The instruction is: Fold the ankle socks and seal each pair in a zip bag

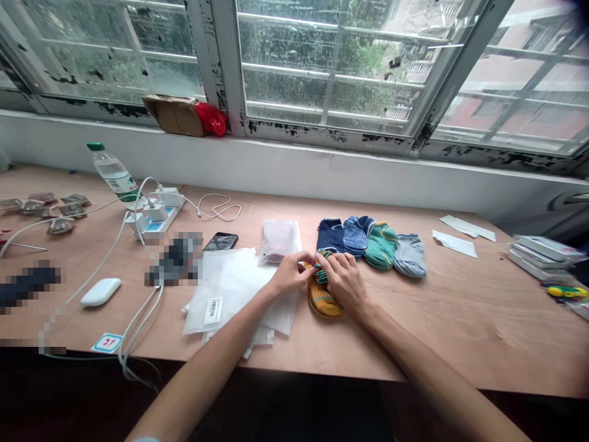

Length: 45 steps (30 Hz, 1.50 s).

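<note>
At frame centre, mustard socks (323, 304) are pinched by left hand (293, 272) and right hand (344, 281); layers are best kept aligned.

- Wooden table (460, 319), bare reddish-brown top, well loaded from where I stand.
- Middle: mustard socks (324, 301). Beyond, side by side: navy socks (329, 236), blue socks (357, 238), green socks (381, 248), grey socks (410, 256).
- Left of those: overlapping frosted bags (230, 270), pinkish packet (280, 241) at their far edge, dark phone (221, 241).
- Further left: power strip (162, 224), green-capped bottle (118, 178), white case (101, 291), small card (107, 343) by the front edge.
- Right: white slips (454, 243), stacked flat packs (543, 261).
</note>
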### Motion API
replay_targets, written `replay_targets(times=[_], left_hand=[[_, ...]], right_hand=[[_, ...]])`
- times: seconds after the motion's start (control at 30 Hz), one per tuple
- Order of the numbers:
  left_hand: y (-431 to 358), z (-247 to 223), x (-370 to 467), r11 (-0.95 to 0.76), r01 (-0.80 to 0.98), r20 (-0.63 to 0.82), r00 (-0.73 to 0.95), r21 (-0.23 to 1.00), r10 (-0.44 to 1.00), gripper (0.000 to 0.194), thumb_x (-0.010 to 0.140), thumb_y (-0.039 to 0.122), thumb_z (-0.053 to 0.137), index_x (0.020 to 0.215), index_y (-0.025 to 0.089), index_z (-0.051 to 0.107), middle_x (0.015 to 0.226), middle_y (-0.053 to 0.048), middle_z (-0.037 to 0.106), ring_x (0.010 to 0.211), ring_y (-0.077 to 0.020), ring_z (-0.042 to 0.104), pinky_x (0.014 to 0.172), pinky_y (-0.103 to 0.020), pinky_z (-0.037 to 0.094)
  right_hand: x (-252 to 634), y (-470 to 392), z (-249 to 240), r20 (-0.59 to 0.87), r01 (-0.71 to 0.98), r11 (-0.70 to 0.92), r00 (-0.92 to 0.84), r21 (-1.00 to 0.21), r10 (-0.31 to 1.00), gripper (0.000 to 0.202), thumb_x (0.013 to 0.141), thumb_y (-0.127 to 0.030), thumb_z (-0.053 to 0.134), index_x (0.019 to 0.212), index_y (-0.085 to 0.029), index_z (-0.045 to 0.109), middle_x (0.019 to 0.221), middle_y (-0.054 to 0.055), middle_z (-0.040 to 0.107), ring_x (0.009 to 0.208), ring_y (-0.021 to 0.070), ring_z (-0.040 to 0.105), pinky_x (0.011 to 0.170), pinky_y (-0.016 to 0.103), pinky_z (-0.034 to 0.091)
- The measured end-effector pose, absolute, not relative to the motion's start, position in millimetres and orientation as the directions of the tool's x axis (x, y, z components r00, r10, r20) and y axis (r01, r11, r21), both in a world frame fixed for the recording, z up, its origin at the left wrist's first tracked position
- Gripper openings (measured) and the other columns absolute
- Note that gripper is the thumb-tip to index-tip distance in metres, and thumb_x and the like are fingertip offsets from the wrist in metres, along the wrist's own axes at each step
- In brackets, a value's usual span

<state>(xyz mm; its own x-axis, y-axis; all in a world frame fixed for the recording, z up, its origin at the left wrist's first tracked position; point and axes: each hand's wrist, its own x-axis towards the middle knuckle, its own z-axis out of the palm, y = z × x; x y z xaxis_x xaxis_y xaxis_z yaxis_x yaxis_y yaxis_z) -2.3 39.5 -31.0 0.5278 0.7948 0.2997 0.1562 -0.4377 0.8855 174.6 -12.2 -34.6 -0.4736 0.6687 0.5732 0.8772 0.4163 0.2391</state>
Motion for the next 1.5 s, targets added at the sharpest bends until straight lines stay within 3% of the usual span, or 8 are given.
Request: replay_targets(times=[0.23,0.4,0.57,1.0,1.2,1.3,1.4,1.5], left_hand=[[36.2,-23.0,-3.8,-0.463,0.215,0.28,0.559,0.86,0.78,0.011,0.08,0.018,0.054,0.085,0.015,0.062,0.082,-0.002,0.065,0.063,-0.0098,0.056,0.059,-0.022,0.048],[35.0,-30.0,-4.6,-0.629,0.582,0.437,0.453,0.514,0.777,0.03,0.078,0.02,0.058,0.107,0.018,0.062,0.119,-0.01,0.059,0.114,-0.0271,0.049,0.1,-0.043,0.041],[34.4,-41.3,-3.0,-0.577,0.753,0.368,0.463,0.317,0.807,0.027,0.093,0.032,0.043,0.108,0.019,0.061,0.137,-0.013,0.045,0.127,-0.0324,0.035,0.098,-0.051,0.037],[34.5,-31.8,-5.2,-0.589,0.61,0.42,0.415,0.53,0.807,0.007,0.087,0.024,0.057,0.091,0.02,0.062,0.107,-0.006,0.065,0.115,-0.0266,0.046,0.095,-0.042,0.039],[37.3,-28.3,-4.1,-0.584,0.366,0.384,0.489,0.725,0.783,0.006,0.081,0.017,0.059,0.084,0.018,0.063,0.086,-0.004,0.068,0.083,-0.0172,0.06,0.08,-0.03,0.047],[38.9,-27.1,-3.9,-0.539,0.302,0.338,0.52,0.786,0.784,0.006,0.081,0.02,0.06,0.084,0.017,0.064,0.082,-0.002,0.069,0.073,-0.0138,0.06,0.072,-0.026,0.047],[38.4,-25.8,-4.3,-0.549,0.333,0.336,0.521,0.767,0.785,0.019,0.09,0.03,0.052,0.085,0.017,0.065,0.083,-0.002,0.069,0.075,-0.0145,0.06,0.074,-0.027,0.047],[35.8,-27.2,-4.6,-0.576,0.569,0.393,0.421,0.588,0.817,0.026,0.095,0.032,0.044,0.096,0.019,0.066,0.099,-0.007,0.068,0.097,-0.0223,0.056,0.087,-0.036,0.043]], right_hand=[[174.9,-12.8,-33.7,0.591,0.885,0.394,-0.461,0.249,0.662,0.02,0.087,-0.011,0.052,0.1,-0.016,0.066,0.114,0.013,0.059,0.109,0.0282,0.045,0.092,0.041,0.035],[175.8,-11.7,-32.3,0.552,0.86,0.443,-0.505,0.254,0.664,0.016,0.087,-0.009,0.05,0.09,-0.015,0.064,0.099,0.011,0.064,0.107,0.0267,0.046,0.095,0.041,0.034],[175.9,-11.1,-32.3,0.54,0.864,0.444,-0.497,0.237,0.679,0.016,0.087,-0.008,0.05,0.085,-0.016,0.063,0.093,0.01,0.064,0.103,0.0254,0.047,0.095,0.041,0.034],[174.7,-9.7,-36.2,0.535,0.87,0.441,-0.485,0.219,0.692,0.017,0.088,-0.008,0.047,0.089,-0.015,0.063,0.093,0.009,0.062,0.097,0.0248,0.047,0.094,0.04,0.034],[175.1,-10.6,-35.3,0.55,0.881,0.425,-0.463,0.205,0.695,0.041,0.085,-0.006,0.046,0.124,-0.013,0.055,0.098,0.011,0.062,0.095,0.0257,0.048,0.09,0.041,0.037],[175.7,-11.5,-32.3,0.535,0.886,0.415,-0.457,0.205,0.711,0.035,0.082,-0.008,0.052,0.114,-0.016,0.062,0.106,0.013,0.061,0.103,0.0281,0.047,0.091,0.042,0.037],[176.7,-11.7,-30.5,0.53,0.879,0.429,-0.469,0.207,0.706,0.033,0.077,-0.007,0.057,0.108,-0.016,0.063,0.125,0.014,0.056,0.119,0.0314,0.041,0.098,0.045,0.034],[177.4,-11.0,-30.3,0.501,0.863,0.463,-0.498,0.203,0.708,0.031,0.077,-0.006,0.056,0.106,-0.016,0.062,0.118,0.012,0.061,0.121,0.0301,0.041,0.102,0.046,0.032]])
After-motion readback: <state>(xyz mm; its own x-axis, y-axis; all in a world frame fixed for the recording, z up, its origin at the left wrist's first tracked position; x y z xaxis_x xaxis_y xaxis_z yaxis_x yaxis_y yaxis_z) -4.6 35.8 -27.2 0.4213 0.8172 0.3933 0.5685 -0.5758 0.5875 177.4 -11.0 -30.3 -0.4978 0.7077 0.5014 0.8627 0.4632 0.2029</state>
